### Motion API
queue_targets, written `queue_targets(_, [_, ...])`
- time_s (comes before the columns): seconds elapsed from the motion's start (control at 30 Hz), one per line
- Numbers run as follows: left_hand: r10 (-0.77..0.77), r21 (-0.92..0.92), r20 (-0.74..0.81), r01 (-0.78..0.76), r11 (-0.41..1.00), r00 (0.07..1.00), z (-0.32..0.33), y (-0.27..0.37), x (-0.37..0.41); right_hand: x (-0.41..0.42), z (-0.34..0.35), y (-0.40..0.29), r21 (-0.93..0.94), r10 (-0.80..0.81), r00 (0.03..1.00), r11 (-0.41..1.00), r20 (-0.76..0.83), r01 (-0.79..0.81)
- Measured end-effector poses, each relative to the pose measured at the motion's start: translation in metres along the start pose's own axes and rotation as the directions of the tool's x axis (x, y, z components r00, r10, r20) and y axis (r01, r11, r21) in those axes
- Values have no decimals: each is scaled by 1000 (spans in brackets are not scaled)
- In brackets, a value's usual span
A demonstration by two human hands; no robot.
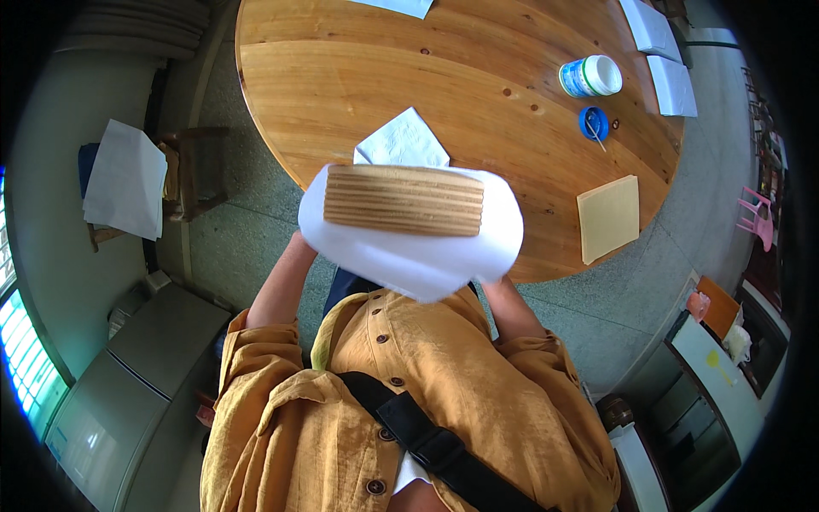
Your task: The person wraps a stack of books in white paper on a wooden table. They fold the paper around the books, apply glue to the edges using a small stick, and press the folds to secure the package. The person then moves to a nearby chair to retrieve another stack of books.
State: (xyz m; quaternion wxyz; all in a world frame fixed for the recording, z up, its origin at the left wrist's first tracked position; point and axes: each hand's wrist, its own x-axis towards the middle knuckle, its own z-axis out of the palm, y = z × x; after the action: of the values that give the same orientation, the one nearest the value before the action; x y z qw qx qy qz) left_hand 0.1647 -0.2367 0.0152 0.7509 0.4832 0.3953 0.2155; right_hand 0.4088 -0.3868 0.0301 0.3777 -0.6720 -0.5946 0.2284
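Observation:
A white sheet point(409, 265), paper or cloth, is held up in front of my body and over the near table edge. On it lies a light-brown block with parallel ridges point(403, 201); its material is unclear. At the sheet's left edge my left hand point(306, 243) is mostly covered, with its fingers hidden. Only a small part of my right hand point(492, 285) shows at the lower right edge; the rest is underneath. Both hands support the sheet. Just beyond it, a folded white paper point(403, 141) rests on the round wooden table point(461, 83).
To the right on the table are an open jar point(590, 77), a blue lid point(594, 123) with a thin stick, and a yellowish paper stack point(608, 219). White folded packs point(670, 86) lie at the far right edge. Papers point(125, 179) cover a wooden chair point(185, 169) at left.

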Motion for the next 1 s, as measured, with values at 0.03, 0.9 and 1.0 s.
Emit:
queue_targets(0.03, [41,137,-8,-39,990,999,-1,-6,1,0,2,5,-109,-62,998,992,13,63])
queue_targets(0.9, [173,656,-41,-104,748,984,19,36,15,50,-13,-17,303,425,903,854,67,-424])
queue_targets(1.0, [168,702,-31,-99,706,985,17,35,17,48,-13,-17,243,409,913,884,13,-399])
